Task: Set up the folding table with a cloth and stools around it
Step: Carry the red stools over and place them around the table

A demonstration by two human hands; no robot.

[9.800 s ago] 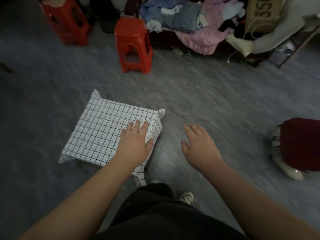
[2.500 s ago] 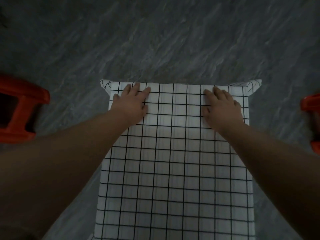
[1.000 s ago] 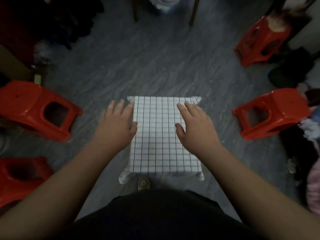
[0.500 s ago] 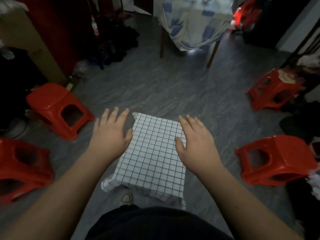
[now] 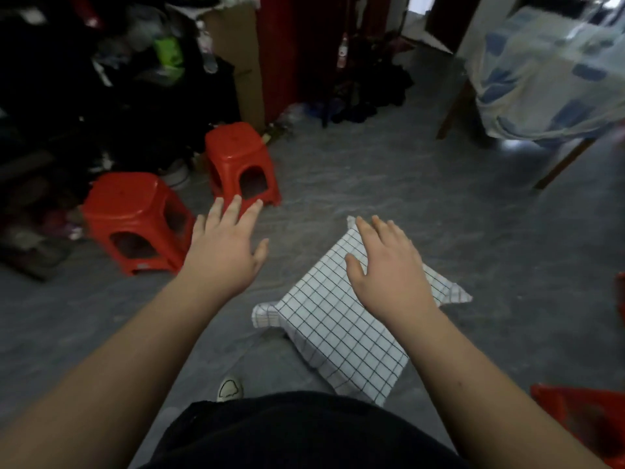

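Where the far left goes dark, a clutter pile (image 5: 111, 79) of clothes and bags is too dim to sort out. Two red stools fully visible: near stool (image 5: 130, 220) and far stool (image 5: 240, 164), standing close together on the grey floor (image 5: 389, 177), well left of the table. Left hand (image 5: 225, 253) hovers over bare floor, palm down, fingers spread and straight, holding nothing; its fingertips overlap the far stool's base in view, contact not clear. A shoe tip (image 5: 230, 389) pokes out below, rest hidden by dark clothing. Checked cloth (image 5: 334, 326) covers the small table completely, so the tabletop and legs are hidden; cloth corners flare out at the sides. Right hand (image 5: 389, 269) is above the cloth's far end, fingers extended and loosely apart, gripping nothing; touching or just hovering, can't tell. Two more red items at the right, one at the edge (image 5: 621, 296) and one in the bottom corner (image 5: 581, 421), both cut off. Upper right, a larger covered table (image 5: 548, 72), blurred.
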